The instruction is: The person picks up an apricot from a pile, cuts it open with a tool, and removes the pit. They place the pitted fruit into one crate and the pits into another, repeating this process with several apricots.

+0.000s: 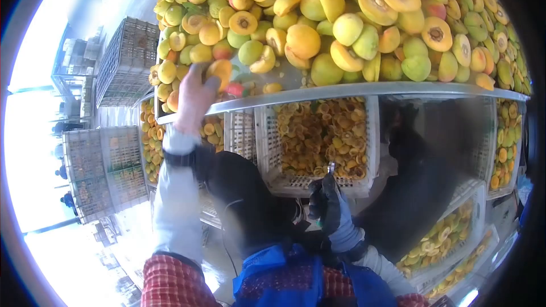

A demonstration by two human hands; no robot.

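Observation:
At the front left of the fruit table, my bare left hand [194, 95] is closed on a peach half [219, 73], thumb against its near side. Close by on the metal surface lies a small red object [234, 88], partly blurred. My right hand [329, 207], in a dark and grey glove, is low in front of my body and closed on a small tool with a shiny metal tip [331, 168]; the glove hides its handle. Beyond that tip is a white crate [372, 136] holding many scooped-out yellow fruit pieces [318, 131].
Halved and whole yellow-green peaches [307, 40] are heaped on the table, whose metal rim [341, 90] runs across in front of me. Stacked crates [128, 59] stand at the left. Further crates of fruit halves [441, 239] are on the floor at the right.

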